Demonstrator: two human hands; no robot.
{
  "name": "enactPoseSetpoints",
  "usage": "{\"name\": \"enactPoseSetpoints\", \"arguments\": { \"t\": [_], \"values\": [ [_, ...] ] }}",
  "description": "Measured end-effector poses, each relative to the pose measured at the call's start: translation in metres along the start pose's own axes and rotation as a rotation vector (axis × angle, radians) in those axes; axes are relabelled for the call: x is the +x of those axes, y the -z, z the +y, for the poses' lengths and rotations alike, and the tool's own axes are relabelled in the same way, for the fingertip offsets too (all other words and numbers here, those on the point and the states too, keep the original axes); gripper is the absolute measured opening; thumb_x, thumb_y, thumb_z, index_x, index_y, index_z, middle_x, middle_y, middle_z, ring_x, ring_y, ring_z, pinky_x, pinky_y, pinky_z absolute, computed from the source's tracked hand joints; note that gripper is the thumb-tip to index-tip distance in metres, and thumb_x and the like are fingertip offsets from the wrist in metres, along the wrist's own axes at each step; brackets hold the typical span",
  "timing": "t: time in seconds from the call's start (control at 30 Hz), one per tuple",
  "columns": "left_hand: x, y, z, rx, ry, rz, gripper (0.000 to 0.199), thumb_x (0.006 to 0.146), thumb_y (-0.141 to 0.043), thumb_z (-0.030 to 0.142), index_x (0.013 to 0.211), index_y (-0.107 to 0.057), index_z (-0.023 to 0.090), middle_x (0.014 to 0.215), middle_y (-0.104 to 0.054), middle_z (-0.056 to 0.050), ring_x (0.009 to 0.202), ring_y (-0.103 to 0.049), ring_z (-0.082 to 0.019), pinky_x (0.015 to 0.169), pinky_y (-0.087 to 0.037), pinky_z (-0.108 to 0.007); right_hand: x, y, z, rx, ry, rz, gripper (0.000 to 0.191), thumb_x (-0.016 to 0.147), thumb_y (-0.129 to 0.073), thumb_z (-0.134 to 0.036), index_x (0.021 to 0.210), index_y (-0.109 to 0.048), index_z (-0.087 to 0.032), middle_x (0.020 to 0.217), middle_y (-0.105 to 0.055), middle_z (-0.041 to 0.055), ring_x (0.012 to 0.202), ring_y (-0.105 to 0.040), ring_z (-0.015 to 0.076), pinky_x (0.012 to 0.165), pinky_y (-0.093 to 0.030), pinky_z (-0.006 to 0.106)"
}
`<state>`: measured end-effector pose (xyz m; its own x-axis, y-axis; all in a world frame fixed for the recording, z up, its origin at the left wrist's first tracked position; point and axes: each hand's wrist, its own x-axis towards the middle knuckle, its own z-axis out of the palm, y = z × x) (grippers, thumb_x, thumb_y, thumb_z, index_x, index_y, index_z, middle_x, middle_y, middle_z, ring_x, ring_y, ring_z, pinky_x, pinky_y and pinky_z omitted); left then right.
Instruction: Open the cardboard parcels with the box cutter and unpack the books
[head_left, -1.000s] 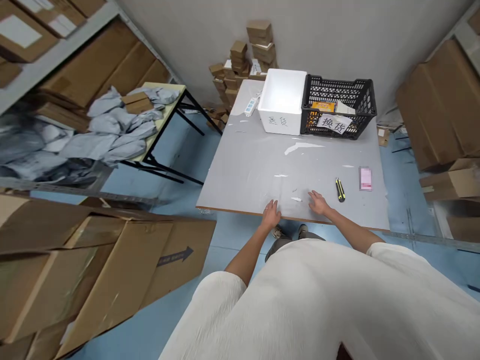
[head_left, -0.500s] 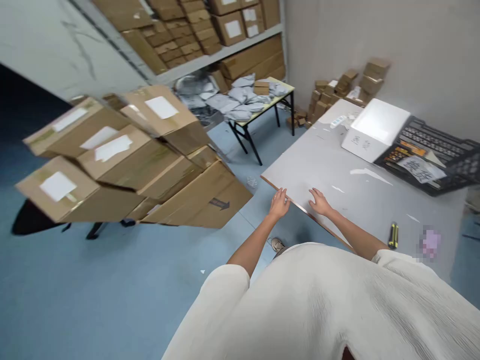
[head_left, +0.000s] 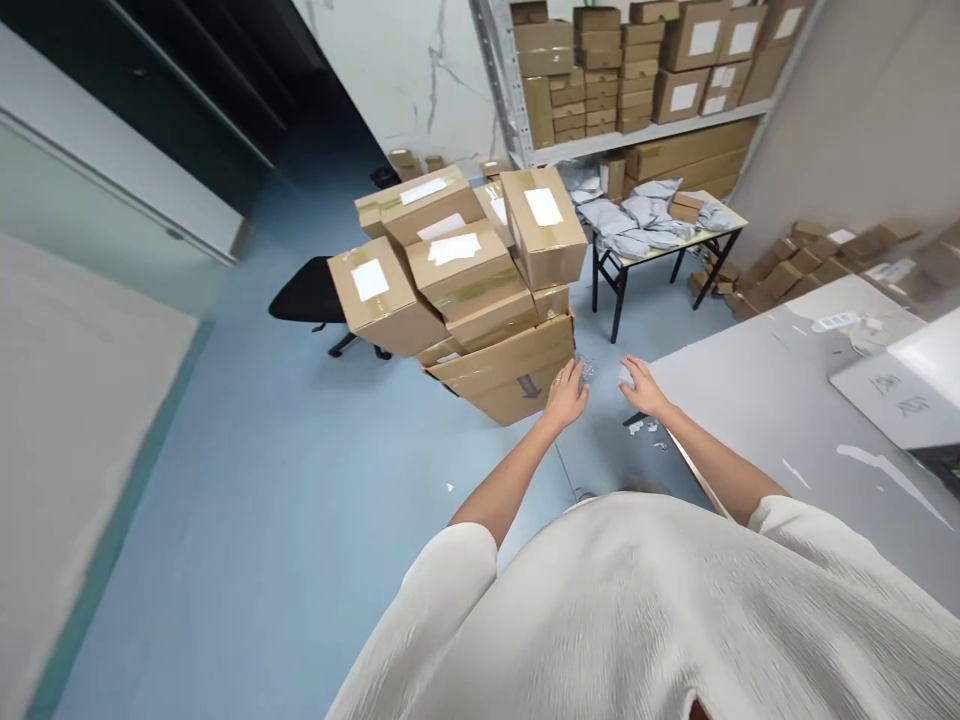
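My left hand [head_left: 567,396] is stretched out in front of me with its fingers apart and nothing in it. It appears in front of the right side of a large open carton [head_left: 502,375] marked with a dark arrow. Taped cardboard boxes [head_left: 461,270] with white labels are piled in and above that carton. Empty too, my right hand [head_left: 643,388] has its fingers spread, near the left corner of the grey-topped table [head_left: 757,370]. A gap lies between the two hands, with blue floor below.
A black chair seat [head_left: 309,290] shows behind the pile. Grey plastic mailers [head_left: 637,220] cover a small folding table. Boxes fill a metal shelf [head_left: 652,130] at the back, and more small boxes [head_left: 802,265] lie by the wall. A white box [head_left: 907,385] stands on the grey table.
My view has swung left, so the carton pile now sits nearer the middle and the grey table further right. The black crate and the cutter have left the view. Both hands remain empty.
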<state>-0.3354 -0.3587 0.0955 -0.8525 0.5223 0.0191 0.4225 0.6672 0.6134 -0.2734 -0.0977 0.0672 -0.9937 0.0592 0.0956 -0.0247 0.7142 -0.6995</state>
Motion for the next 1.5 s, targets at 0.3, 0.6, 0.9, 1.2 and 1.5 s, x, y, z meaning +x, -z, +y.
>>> {"name": "enactPoseSetpoints", "arguments": {
  "t": [0.3,0.6,0.9,1.2,1.5],
  "values": [
    [0.07,0.053,-0.026,-0.047,-0.015,0.13,0.064,0.111,-0.051,0.042,0.172,-0.042,0.021,0.184,-0.032,-0.018,0.172,-0.03,-0.034,0.137,-0.032,-0.058,0.136,0.005,-0.029,0.063,0.143,0.004,0.075,0.1,-0.057,-0.05,0.17,-0.047,-0.024,0.178,-0.04,0.017,0.166,-0.036,0.0378,0.137,-0.027,0.064],
    [0.165,0.103,-0.036,-0.041,0.045,0.324,0.07,0.111,-0.051,0.038,0.177,-0.032,0.024,0.188,-0.02,-0.015,0.175,-0.022,-0.032,0.139,-0.03,-0.055,0.264,0.023,-0.041,0.095,0.17,-0.023,0.086,0.104,-0.054,-0.058,0.178,-0.03,-0.021,0.186,-0.024,0.0172,0.174,-0.02,0.0352,0.14,-0.023,0.061],
    [0.237,0.126,-0.045,-0.12,0.177,0.437,0.077,0.108,-0.062,0.038,0.177,-0.032,0.024,0.191,-0.001,-0.015,0.176,-0.01,-0.038,0.14,-0.026,-0.058,0.33,0.029,-0.056,0.165,0.184,-0.099,0.094,0.105,-0.057,-0.058,0.183,-0.013,-0.03,0.191,-0.006,0.0094,0.177,-0.004,0.033,0.136,-0.031,0.063],
    [0.238,0.128,-0.034,-0.177,0.115,0.485,0.086,0.104,-0.067,0.033,0.181,-0.027,0.029,0.191,-0.001,-0.009,0.176,-0.012,-0.035,0.14,-0.029,-0.051,0.324,0.022,-0.079,0.253,0.21,0.046,0.108,0.1,-0.064,-0.068,0.184,-0.009,-0.027,0.19,-0.008,0.0112,0.176,-0.011,0.0344,0.135,-0.038,0.057],
    [0.216,0.116,-0.012,-0.229,-0.04,0.359,0.09,0.101,-0.066,0.025,0.181,-0.025,0.032,0.191,-0.005,-0.005,0.175,-0.019,-0.036,0.14,-0.032,-0.051,0.254,0.041,-0.08,0.112,0.124,0.283,0.101,0.105,-0.051,-0.077,0.184,-0.009,-0.031,0.19,-0.008,0.0078,0.175,-0.017,0.0339,0.136,-0.038,0.054]
  ]
}}
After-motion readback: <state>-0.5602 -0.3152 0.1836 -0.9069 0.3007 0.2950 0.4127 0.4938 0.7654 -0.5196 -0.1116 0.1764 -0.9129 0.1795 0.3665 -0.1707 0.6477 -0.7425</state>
